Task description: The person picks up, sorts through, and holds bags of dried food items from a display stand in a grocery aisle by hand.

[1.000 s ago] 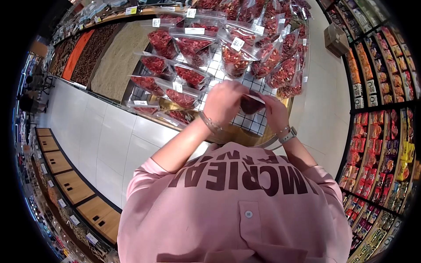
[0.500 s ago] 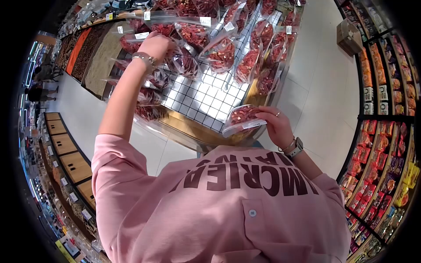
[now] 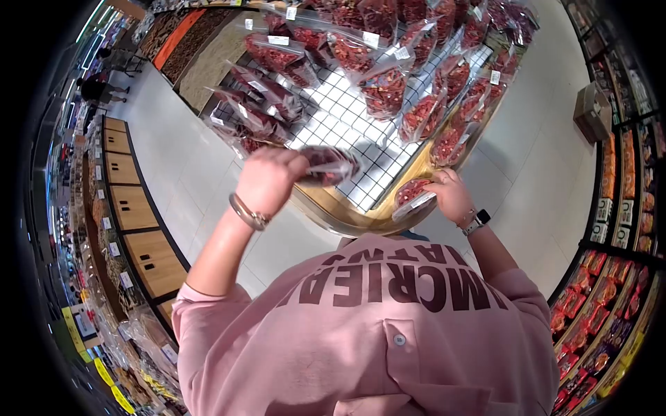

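My left hand [image 3: 267, 179] is closed round the top of a clear bag of dark red dried goods [image 3: 327, 166], slightly blurred, over the near left edge of a black wire grid [image 3: 333, 125]. At the near right corner of the wooden stand, my right hand [image 3: 451, 194] grips a smaller bag of dried red pieces [image 3: 414, 194] by its labelled edge. Similar bags stand and lean on the grid, among them one in the middle [image 3: 383, 90] and several dark red ones on the left [image 3: 260, 118].
The stand's curved wooden rim [image 3: 340, 211] is close to my body. Beyond the floor on the right are a cardboard box [image 3: 592, 113] and snack shelves [image 3: 590, 312]. Wooden cabinets [image 3: 146, 253] line the left. A person [image 3: 97, 90] is far off at the upper left.
My left hand has come back from the far bags toward me and now holds a dark red bag. My right hand and its bag are now against the stand's corner. The view has shifted.
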A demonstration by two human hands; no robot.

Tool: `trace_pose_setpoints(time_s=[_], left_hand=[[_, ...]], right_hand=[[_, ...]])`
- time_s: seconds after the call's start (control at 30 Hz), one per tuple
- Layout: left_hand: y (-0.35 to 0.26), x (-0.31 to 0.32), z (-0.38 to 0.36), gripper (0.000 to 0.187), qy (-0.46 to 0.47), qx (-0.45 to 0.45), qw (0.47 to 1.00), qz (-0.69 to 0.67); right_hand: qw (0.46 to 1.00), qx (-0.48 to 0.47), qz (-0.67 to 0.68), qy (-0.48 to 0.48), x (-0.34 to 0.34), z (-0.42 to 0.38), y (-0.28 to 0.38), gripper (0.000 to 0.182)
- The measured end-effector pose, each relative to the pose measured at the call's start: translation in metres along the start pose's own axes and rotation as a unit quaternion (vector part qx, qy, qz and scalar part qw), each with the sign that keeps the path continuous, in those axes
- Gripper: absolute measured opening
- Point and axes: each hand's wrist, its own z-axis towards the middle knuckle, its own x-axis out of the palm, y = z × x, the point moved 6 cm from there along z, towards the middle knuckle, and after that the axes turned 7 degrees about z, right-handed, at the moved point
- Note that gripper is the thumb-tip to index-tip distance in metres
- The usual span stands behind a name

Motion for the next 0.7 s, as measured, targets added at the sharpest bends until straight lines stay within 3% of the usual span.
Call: trace_pose_setpoints(time_s=[0.13, 0.27, 0.47, 0.57, 0.7], left_hand=[[-0.028, 0.025, -0.037, 0.010, -0.002, -0.020, 0.987, -0.159], [-0.049, 0.066, -0.064, 0.011, 0.060, -0.016, 0.971, -0.230], [-0.050, 0.086, -0.069, 0.009, 0.082, 0.009, 0.952, -0.293], [-0.040, 0.076, -0.062, 0.009, 0.074, 0.029, 0.950, -0.302], [-0.040, 0.082, -0.051, 0.012, 0.095, 0.050, 0.949, -0.295]], right_hand=[[0.998, -0.026, -0.044, 0.029, -0.006, 0.004, 0.010, 0.034], [0.994, -0.007, -0.095, 0.056, -0.009, 0.013, 0.033, 0.036], [0.999, -0.022, -0.028, 0.025, -0.014, 0.043, 0.070, 0.034], [0.997, -0.062, 0.008, -0.051, -0.044, 0.091, 0.092, 0.031], [0.970, -0.084, -0.094, -0.208, -0.095, 0.198, 0.120, 0.029]])
